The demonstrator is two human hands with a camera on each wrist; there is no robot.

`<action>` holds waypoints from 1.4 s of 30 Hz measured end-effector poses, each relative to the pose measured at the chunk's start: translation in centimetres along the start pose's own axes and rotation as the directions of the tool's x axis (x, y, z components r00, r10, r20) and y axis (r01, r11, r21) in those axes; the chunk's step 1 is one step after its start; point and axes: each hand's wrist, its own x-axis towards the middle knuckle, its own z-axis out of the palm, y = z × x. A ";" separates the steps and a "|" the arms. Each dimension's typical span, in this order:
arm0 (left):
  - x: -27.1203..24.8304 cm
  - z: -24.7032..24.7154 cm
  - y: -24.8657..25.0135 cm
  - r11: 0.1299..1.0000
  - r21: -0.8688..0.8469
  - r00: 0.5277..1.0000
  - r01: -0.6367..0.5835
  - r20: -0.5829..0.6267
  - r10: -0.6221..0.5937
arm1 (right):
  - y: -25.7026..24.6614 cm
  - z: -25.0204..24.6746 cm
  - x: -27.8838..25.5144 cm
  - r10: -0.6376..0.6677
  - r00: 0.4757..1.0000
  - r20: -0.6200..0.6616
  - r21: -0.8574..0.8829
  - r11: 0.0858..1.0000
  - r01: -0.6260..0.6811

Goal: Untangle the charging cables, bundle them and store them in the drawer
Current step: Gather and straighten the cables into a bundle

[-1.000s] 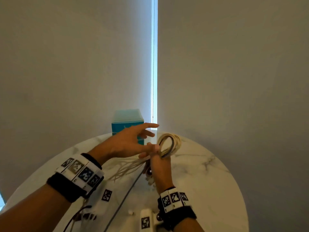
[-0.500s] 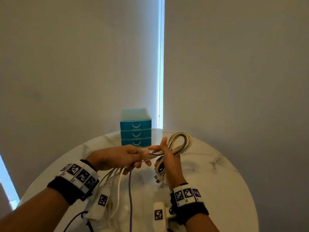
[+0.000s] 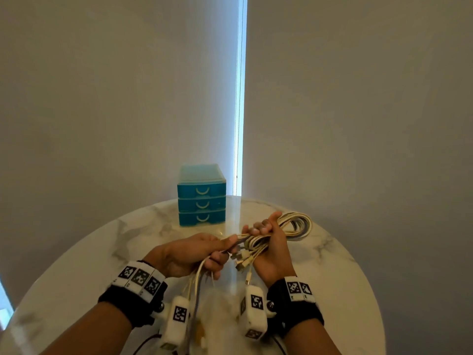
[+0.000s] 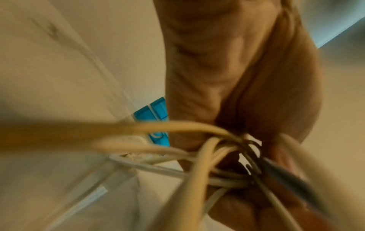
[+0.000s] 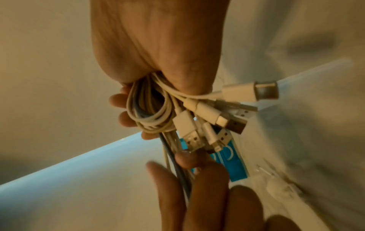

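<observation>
Comparing with half a second before, the left hand (image 3: 190,253) had closed in on the right hand (image 3: 272,248), and the drawers (image 3: 202,198) stood fully in view at the table's (image 3: 345,278) far edge. The cables (image 3: 294,226) were held above the table's middle, with the bundle's long axis running left to right; its looped end pointed right and far, and the plugs (image 5: 215,115) hung toward the near side. The right hand stood palm-left with fingers (image 5: 126,118) curled round the coil. The left hand lay knuckles-up, thumb and fingers pinching the loose strands (image 4: 197,168) just beside the coil, and those strands trailed down toward the near edge. A bright gap (image 3: 239,98) split the far blinds.
</observation>
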 end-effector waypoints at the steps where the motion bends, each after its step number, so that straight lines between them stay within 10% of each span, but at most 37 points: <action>1: 0.2 0.4 0.2 1.000 0.001 1.000 0.000 0.005 0.000 | -0.5 -0.2 0.2 -0.004 1.000 0.010 0.005 1.000 0.004; 12: 3.0 2.7 -1.1 0.997 0.030 0.993 0.065 0.100 -0.068 | -4.2 -1.7 0.8 -0.171 0.950 -0.262 -0.324 0.943 0.081; 19: 2.3 3.7 -1.7 0.999 0.017 0.995 -0.029 0.101 0.027 | -4.2 0.1 0.0 -0.475 0.806 -0.354 -0.659 0.738 0.145; 26: 1.5 2.8 -1.5 0.861 0.487 0.988 -0.147 0.032 0.151 | -5.0 -0.3 -0.2 -0.750 0.596 -0.286 -0.858 0.478 0.189; 31: 1.5 3.6 -1.3 0.837 0.514 0.967 -0.188 -0.051 0.249 | -5.0 -0.4 -0.5 -0.837 0.503 -0.215 -0.925 0.340 0.171; 35: 1.8 3.7 -1.1 0.530 0.825 0.874 -0.199 -0.095 0.476 | -4.8 -0.3 -0.3 -0.777 0.623 -0.089 -0.985 0.161 0.061; 42: 1.0 2.0 -0.4 0.568 0.734 0.713 -0.373 -0.165 0.682 | -2.2 -1.5 0.3 -0.152 0.988 -0.003 -0.962 -0.270 -0.045</action>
